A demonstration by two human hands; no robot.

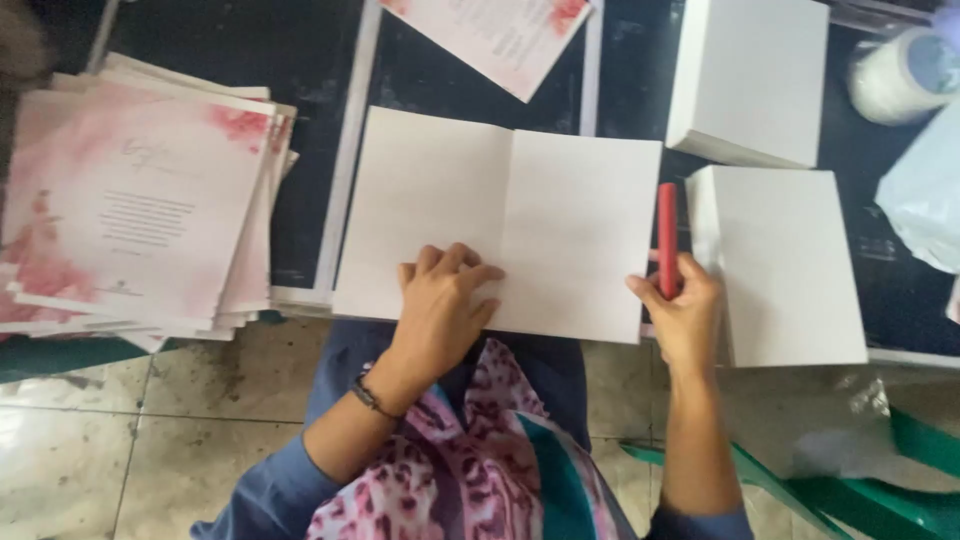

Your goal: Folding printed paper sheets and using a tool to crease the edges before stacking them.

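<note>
Head view, looking down at a dark table (300,60). A white folded card (510,210) lies opened flat at the table's near edge, its crease running top to bottom near the middle. The left hand (440,305) rests palm down on the card's lower middle, fingers bent and pressing on the sheet just at the crease, gripping nothing. A dark bracelet (368,398) sits on that wrist. The right hand (685,315) is at the card's right edge, closed around the lower end of a red stick-shaped tool (667,238) that stands along that edge. The hands are apart, the card's right half between them.

Left of the card, a stack of pink floral printed cards (140,200), a bit fanned. One more pink printed card (500,35) lies at the top, tilted. Right of the tool, two stacks of plain white sheets (780,260), one behind the other. A white roll (900,75) at top right, partly cut off. Tiled floor (90,440) and a patterned pink cloth (470,470) on the lap below.
</note>
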